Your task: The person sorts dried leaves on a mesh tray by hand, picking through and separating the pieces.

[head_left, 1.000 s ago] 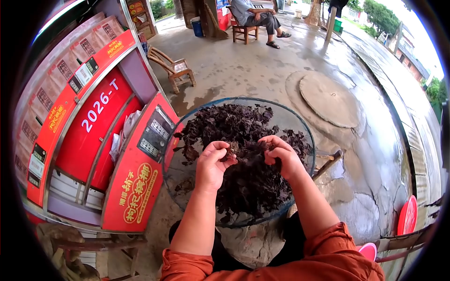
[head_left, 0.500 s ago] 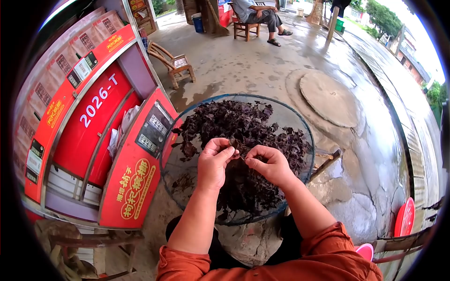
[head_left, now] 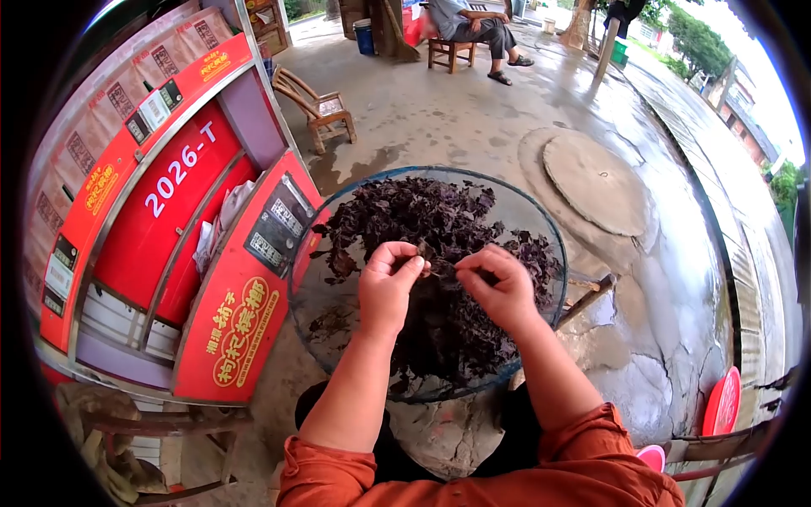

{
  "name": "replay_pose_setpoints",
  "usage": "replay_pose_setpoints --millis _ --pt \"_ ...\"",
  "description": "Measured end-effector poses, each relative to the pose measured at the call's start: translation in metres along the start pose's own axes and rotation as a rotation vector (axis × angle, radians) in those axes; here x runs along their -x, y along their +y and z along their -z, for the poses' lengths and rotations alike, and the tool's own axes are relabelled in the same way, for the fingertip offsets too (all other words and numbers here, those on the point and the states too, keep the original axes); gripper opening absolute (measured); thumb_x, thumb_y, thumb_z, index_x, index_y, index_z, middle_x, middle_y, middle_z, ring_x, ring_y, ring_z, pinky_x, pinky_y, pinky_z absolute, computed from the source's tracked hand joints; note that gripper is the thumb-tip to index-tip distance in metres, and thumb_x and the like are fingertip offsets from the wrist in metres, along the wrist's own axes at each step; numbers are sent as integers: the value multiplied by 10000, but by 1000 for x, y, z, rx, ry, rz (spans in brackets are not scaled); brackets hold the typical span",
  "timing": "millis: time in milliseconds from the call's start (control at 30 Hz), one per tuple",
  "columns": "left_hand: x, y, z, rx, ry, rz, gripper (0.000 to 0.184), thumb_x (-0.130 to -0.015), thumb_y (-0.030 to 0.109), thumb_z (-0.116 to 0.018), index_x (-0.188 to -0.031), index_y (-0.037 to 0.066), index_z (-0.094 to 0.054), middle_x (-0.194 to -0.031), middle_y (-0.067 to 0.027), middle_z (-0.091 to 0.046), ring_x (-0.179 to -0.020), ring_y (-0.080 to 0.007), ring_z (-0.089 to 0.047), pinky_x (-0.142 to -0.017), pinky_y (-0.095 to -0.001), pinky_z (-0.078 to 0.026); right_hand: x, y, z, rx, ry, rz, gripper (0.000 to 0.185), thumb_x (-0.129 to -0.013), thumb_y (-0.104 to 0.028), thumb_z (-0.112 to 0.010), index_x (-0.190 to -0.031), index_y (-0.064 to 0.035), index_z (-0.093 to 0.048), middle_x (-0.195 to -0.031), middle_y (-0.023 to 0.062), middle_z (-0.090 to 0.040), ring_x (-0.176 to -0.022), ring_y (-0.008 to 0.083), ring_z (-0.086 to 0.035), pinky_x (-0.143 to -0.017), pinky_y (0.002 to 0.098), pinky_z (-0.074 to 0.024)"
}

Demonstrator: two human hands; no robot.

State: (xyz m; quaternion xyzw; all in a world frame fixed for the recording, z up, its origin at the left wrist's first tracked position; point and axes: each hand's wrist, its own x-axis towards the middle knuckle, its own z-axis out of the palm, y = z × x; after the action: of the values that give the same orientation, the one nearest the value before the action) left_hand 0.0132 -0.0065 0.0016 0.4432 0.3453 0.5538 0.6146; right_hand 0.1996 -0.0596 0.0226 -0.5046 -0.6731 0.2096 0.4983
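Observation:
Dark purple dried leaves [head_left: 414, 211] lie heaped in a round blue-rimmed mesh tray [head_left: 334, 291] in front of me. Over the heap, my left hand [head_left: 389, 275] pinches a small brownish leaf piece between thumb and finger. My right hand [head_left: 498, 283] is just to the right, its fingers bent and pressed together. What it holds, if anything, is too small and blurred to make out. A smaller brownish bit of leaves [head_left: 329, 324] lies at the tray's left side, apart from the main heap.
A red display cabinet [head_left: 182, 203] stands at the left, its panel close to the tray. Beyond are a small wooden chair [head_left: 321, 110] and a seated person [head_left: 486, 34]. Red basins [head_left: 722, 401] are at the lower right. A wooden bar [head_left: 591, 297] sticks out right of the tray.
Over the last second the hands came together above the leaves, and the right hand has since moved slightly right and up. The left hand has kept its pinch. The view has shifted a little.

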Motion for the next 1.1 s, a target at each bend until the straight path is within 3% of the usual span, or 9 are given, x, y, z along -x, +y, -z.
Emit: replay_pose_setpoints --millis 200,300,433,500,600,767,867,1033,1100 --pt "10 -4 -13 -277 -114 -108 152 -920 -18 -622 -1066 24 -619 -938 -3 -651 -872 -89 -610 -806 -242 -518 5 1 -18 52 24 -40 139 -813 -104 -753 -894 -28 -669 -842 79 -646 -788 228 -632 -703 327 -497" --pt "10 -3 -14 -92 -162 -83 196 -907 -26 -638 -1096 22 -621 -1008 -4 -633 -881 -63 -578 -798 -222 -501 6 6 -15 -149 67 -168 119 -841 -76 -744 -878 -24 -644 -803 -14 -614 -780 95 -572 -697 262 -465" --pt "12 -10 -14 -221 -144 -53 195 -925 -50 -603 -1105 26 -597 -1014 -7 -625 -901 -90 -603 -839 -248 -516 8 12 -17 -344 104 -208 93 -867 -89 -721 -876 -56 -634 -783 -58 -586 -738 52 -531 -647 224 -433" --pt "15 -12 -18 -226 -179 -74 183 -924 -50 -607 -1091 24 -596 -994 -1 -623 -866 -80 -603 -810 -235 -518 9 7 -13 -619 128 -474 58 -898 -111 -688 -882 -81 -641 -772 -74 -578 -691 29 -509 -614 191 -390" --pt "19 -14 -24 -301 -232 -157 169 -914 -59 -616 -1057 30 -600 -954 0 -624 -831 -76 -611 -771 -234 -527 7 9 -10 -815 169 -564 59 -906 -130 -673 -870 -111 -630 -763 -83 -565 -639 4 -453 -561 171 -331" --pt "19 -17 -23 -269 -282 -75 115 -915 -46 -619 -1003 26 -599 -938 -7 -625 -814 -83 -619 -751 -249 -538 5 17 -9 -711 249 -555 75 -926 -164 -658 -869 -128 -624 -740 -87 -555 -617 15 -468 -547 182 -356" --pt "24 -7 -21 -214 -305 5 105 -922 -36 -612 -1014 17 -611 -932 -8 -626 -805 -90 -623 -756 -251 -542 -6 41 18 -724 484 -540 88 -930 -177 -648 -860 -139 -610 -764 -80 -555 -639 26 -482 -569 191 -388" --pt "17 -15 -12 -176 -258 -30 182 -927 -31 -605 -1103 15 -613 -958 -10 -624 -820 -99 -625 -775 -248 -539 -4 43 38 -619 215 -464 77 -944 -153 -637 -870 -132 -628 -759 -90 -546 -617 11 -448 -550 180 -333" --pt "15 -15 -13 -203 -258 -44 220 -930 -30 -599 -1145 17 -600 -967 -15 -623 -820 -104 -622 -775 -252 -536 1 34 30 -579 95 -387 91 -941 -149 -653 -878 -87 -636 -791 -82 -574 -713 14 -490 -633 190 -394"
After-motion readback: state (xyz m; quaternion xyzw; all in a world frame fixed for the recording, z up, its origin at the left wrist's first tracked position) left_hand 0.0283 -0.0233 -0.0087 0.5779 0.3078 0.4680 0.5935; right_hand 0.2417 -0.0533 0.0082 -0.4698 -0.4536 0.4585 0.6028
